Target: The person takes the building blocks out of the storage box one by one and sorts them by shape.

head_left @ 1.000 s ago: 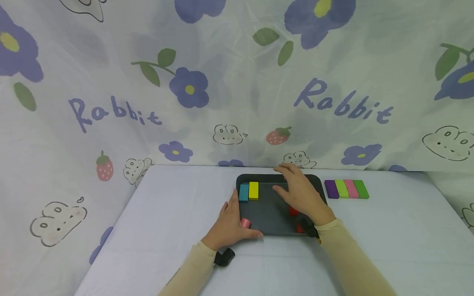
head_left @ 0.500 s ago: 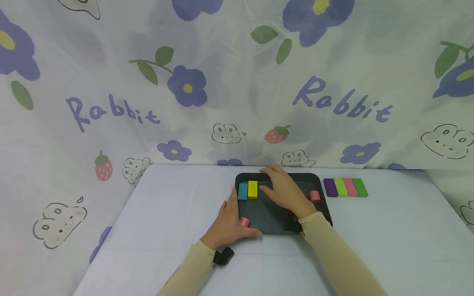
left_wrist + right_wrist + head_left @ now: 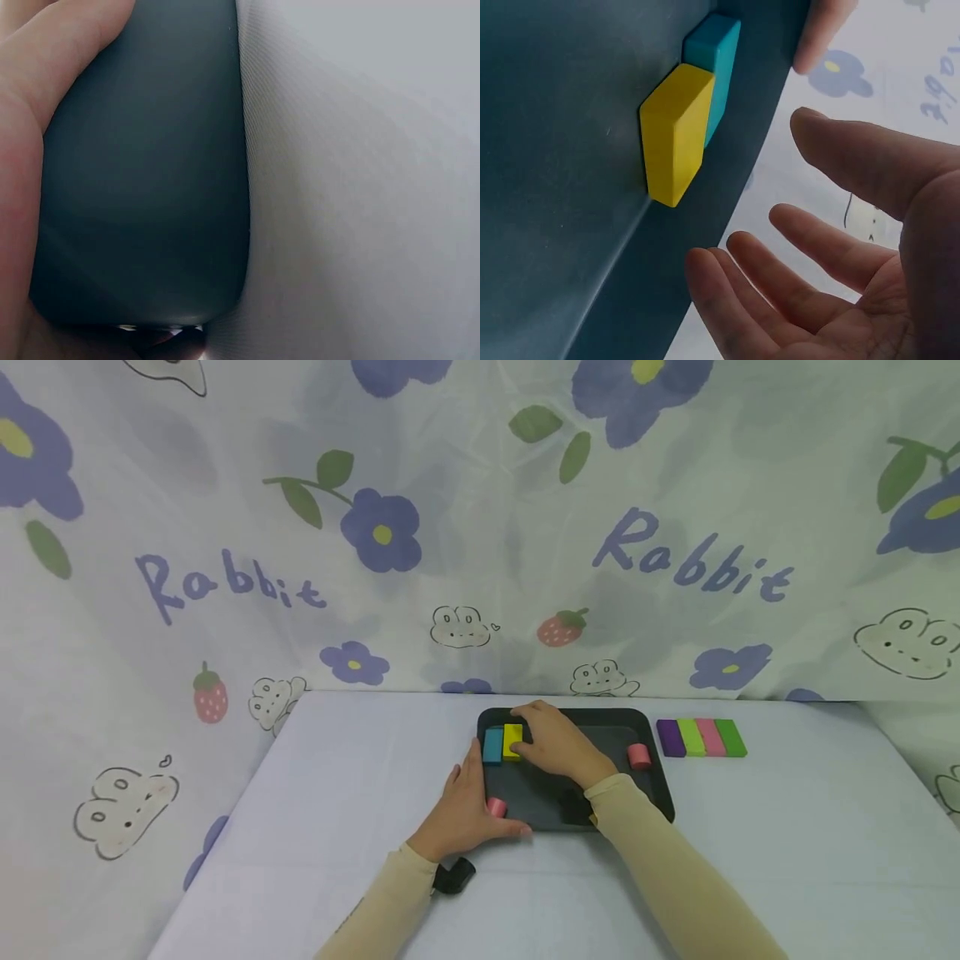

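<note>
A dark grey tray (image 3: 570,718) lies on the white table. My left hand (image 3: 457,814) rests against its near left corner, fingers straight along the left side and thumb along the front edge; the left wrist view shows the tray's outer wall beside that hand. Inside, at the far left, stand a blue block (image 3: 492,747) and a yellow block (image 3: 512,742), side by side. My right hand (image 3: 558,745) hovers just right of the yellow block, thumb and fingers apart. The right wrist view has nothing between the fingers of the right hand (image 3: 840,277).
A pink cylinder (image 3: 639,756) sits at the tray's right side, another pink cylinder (image 3: 496,807) beside my left hand. Right of the tray, purple, lime, pink and green blocks (image 3: 701,737) form a row. A patterned curtain (image 3: 480,527) hangs behind the table.
My right hand has moved left across the tray to the yellow block, uncovering the right pink cylinder; its forearm now covers the red pieces seen earlier. The left hand has stayed at the corner.
</note>
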